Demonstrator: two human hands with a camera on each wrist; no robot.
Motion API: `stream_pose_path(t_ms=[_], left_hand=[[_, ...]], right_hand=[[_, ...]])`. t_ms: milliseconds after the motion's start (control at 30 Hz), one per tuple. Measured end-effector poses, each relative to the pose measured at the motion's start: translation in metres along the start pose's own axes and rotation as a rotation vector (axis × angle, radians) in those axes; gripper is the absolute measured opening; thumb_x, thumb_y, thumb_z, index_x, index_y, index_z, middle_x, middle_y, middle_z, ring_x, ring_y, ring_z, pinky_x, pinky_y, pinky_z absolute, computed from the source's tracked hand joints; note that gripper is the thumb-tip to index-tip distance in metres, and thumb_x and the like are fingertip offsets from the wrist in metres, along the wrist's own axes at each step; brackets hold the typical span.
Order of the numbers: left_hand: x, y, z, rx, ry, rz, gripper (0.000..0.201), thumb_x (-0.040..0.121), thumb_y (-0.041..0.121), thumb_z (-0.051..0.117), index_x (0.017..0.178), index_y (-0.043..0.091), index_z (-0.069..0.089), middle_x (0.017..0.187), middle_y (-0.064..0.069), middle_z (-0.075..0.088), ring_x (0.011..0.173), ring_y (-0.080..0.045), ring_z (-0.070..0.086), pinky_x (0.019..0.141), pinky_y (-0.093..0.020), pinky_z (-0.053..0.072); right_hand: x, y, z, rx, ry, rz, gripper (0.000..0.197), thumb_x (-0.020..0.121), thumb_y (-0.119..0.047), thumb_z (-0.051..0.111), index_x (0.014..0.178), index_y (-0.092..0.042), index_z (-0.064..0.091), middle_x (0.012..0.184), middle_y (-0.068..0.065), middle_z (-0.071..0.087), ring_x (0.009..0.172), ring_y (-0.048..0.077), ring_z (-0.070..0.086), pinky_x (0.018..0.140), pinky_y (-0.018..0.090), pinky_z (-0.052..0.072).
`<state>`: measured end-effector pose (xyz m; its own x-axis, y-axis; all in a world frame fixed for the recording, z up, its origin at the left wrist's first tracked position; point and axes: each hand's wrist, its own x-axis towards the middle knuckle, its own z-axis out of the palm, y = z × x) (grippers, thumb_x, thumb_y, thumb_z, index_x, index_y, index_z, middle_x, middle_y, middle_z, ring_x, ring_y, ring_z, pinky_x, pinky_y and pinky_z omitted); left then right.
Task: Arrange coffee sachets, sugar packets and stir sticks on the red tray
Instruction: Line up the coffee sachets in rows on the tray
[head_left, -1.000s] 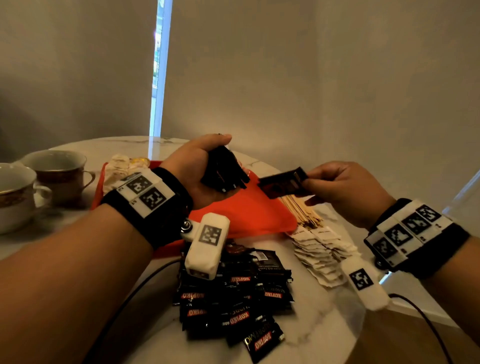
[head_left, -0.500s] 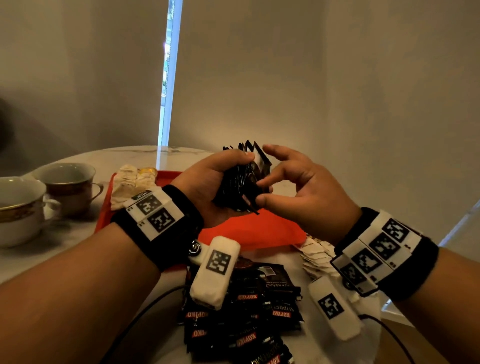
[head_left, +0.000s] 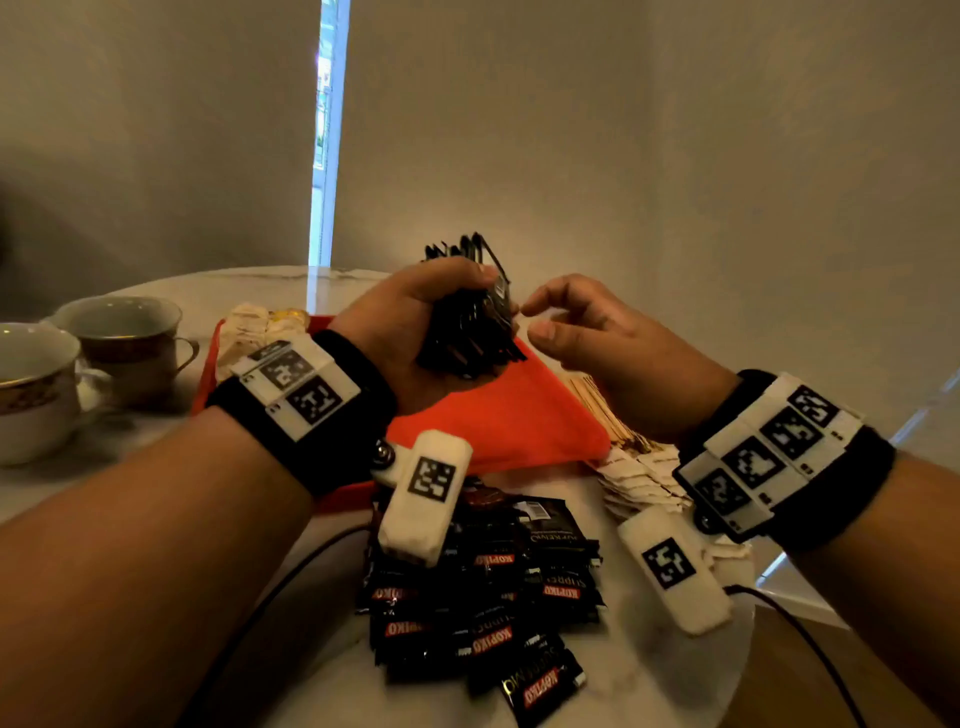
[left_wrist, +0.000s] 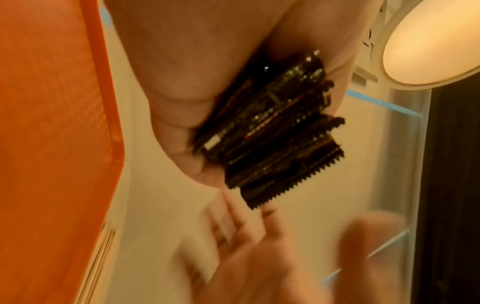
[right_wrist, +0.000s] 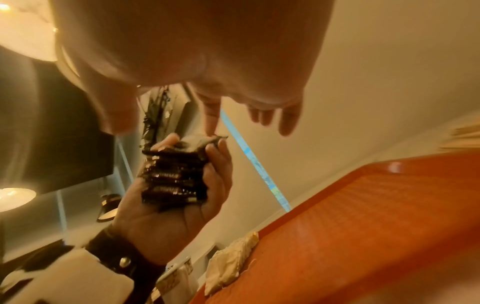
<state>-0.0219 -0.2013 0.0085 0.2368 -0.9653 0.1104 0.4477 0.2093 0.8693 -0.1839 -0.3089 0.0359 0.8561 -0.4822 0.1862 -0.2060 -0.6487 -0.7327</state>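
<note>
My left hand (head_left: 452, 283) grips an upright stack of black coffee sachets (head_left: 467, 322) above the red tray (head_left: 519, 421). The left wrist view shows their serrated ends (left_wrist: 272, 127) fanned out of my palm. Just right of the stack my right hand (head_left: 532, 321) is empty, thumb and forefinger loosely bent; its forefinger (right_wrist: 210, 121) nearly touches the top sachet (right_wrist: 205, 142). A loose heap of coffee sachets (head_left: 483, 597) lies on the table in front of the tray. White sugar packets (head_left: 639, 483) and wooden stir sticks (head_left: 602, 410) lie to the tray's right.
Pale packets (head_left: 254, 327) sit on the tray's far left corner. Two cups (head_left: 124, 338) stand on the marble table (head_left: 649, 670) to the left. The table's round edge runs close on the right, and cables trail from both wrists.
My right hand carried one sachet over to the stack, let go of it, and now hovers empty beside it. My left hand raised the stack a little.
</note>
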Motion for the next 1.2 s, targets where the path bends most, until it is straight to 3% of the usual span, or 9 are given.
stream_pose_path(t_ms=[133, 233, 300, 367, 467, 533, 633, 867, 1200], left_hand=[[0.005, 0.011, -0.018, -0.061, 0.128, 0.042, 0.033, 0.082, 0.030, 0.059, 0.112, 0.015, 0.058, 0.094, -0.005, 0.064, 0.080, -0.018, 0.063, 0.072, -0.030, 0.052], [0.005, 0.016, -0.025, -0.081, 0.147, 0.061, 0.031, 0.083, 0.030, 0.059, 0.110, 0.015, 0.057, 0.094, -0.006, 0.064, 0.081, -0.018, 0.063, 0.071, -0.033, 0.053], [0.003, 0.018, -0.028, -0.099, 0.128, 0.073, 0.040, 0.076, 0.031, 0.064, 0.112, 0.014, 0.057, 0.098, -0.007, 0.063, 0.083, -0.020, 0.063, 0.070, -0.033, 0.055], [0.002, 0.020, -0.029, -0.107, 0.115, 0.082, 0.046, 0.073, 0.031, 0.065, 0.114, 0.013, 0.056, 0.100, -0.008, 0.063, 0.086, -0.021, 0.063, 0.071, -0.034, 0.055], [0.000, 0.022, -0.031, -0.133, 0.127, 0.088, 0.048, 0.073, 0.031, 0.067, 0.115, 0.012, 0.057, 0.101, -0.009, 0.063, 0.087, -0.021, 0.064, 0.072, -0.035, 0.055], [0.000, 0.023, -0.033, -0.150, 0.132, 0.090, 0.047, 0.073, 0.030, 0.067, 0.115, 0.011, 0.057, 0.102, -0.009, 0.063, 0.087, -0.021, 0.064, 0.073, -0.036, 0.055], [0.001, 0.023, -0.036, -0.150, 0.140, 0.085, 0.045, 0.073, 0.030, 0.067, 0.113, 0.011, 0.058, 0.102, -0.010, 0.063, 0.088, -0.022, 0.064, 0.073, -0.036, 0.055], [0.002, 0.025, -0.039, -0.158, 0.153, 0.093, 0.041, 0.078, 0.029, 0.065, 0.114, 0.012, 0.057, 0.104, -0.010, 0.061, 0.090, -0.025, 0.063, 0.076, -0.037, 0.056], [-0.002, 0.037, -0.053, -0.208, 0.214, 0.112, 0.043, 0.080, 0.030, 0.065, 0.117, 0.009, 0.057, 0.105, -0.011, 0.062, 0.091, -0.024, 0.064, 0.076, -0.037, 0.056]], right_hand=[[-0.019, 0.012, -0.001, -0.257, -0.347, 0.552, 0.060, 0.081, -0.065, 0.063, 0.129, -0.030, 0.056, 0.125, -0.001, 0.060, 0.102, 0.022, 0.061, 0.082, 0.041, 0.058], [-0.035, 0.013, 0.011, -0.298, -0.571, 0.701, 0.088, 0.066, -0.077, 0.060, 0.143, -0.039, 0.044, 0.136, -0.001, 0.052, 0.109, 0.027, 0.062, 0.080, 0.044, 0.062], [-0.041, 0.009, 0.022, -0.275, -0.610, 0.725, 0.088, 0.070, -0.074, 0.067, 0.147, -0.045, 0.037, 0.135, -0.002, 0.052, 0.110, 0.027, 0.062, 0.075, 0.044, 0.063], [-0.046, 0.005, 0.032, -0.278, -0.622, 0.724, 0.091, 0.072, -0.063, 0.077, 0.149, -0.051, 0.030, 0.134, -0.007, 0.046, 0.112, 0.026, 0.058, 0.073, 0.043, 0.063], [-0.050, 0.004, 0.043, -0.436, -0.625, 0.646, 0.120, 0.054, -0.064, 0.089, 0.150, -0.058, 0.017, 0.147, -0.006, 0.031, 0.123, 0.026, 0.047, 0.076, 0.040, 0.062], [-0.052, 0.003, 0.047, -0.583, -0.628, 0.596, 0.138, 0.040, -0.067, 0.091, 0.148, -0.062, 0.005, 0.153, -0.006, 0.021, 0.135, 0.030, 0.037, 0.088, 0.041, 0.059], [-0.055, 0.002, 0.052, -0.724, -0.640, 0.539, 0.147, 0.038, -0.062, 0.094, 0.143, -0.065, -0.008, 0.155, -0.003, 0.016, 0.141, 0.033, 0.031, 0.104, 0.048, 0.049], [-0.046, 0.005, 0.064, -0.739, -0.584, 0.404, 0.116, 0.047, -0.057, 0.093, 0.140, -0.058, 0.023, 0.122, -0.006, 0.036, 0.114, 0.025, 0.051, 0.095, 0.045, 0.054], [-0.025, 0.007, 0.040, -0.558, -0.627, 0.357, 0.121, 0.039, -0.065, 0.091, 0.140, -0.052, 0.027, 0.129, -0.017, 0.055, 0.114, 0.009, 0.057, 0.100, 0.034, 0.051]])
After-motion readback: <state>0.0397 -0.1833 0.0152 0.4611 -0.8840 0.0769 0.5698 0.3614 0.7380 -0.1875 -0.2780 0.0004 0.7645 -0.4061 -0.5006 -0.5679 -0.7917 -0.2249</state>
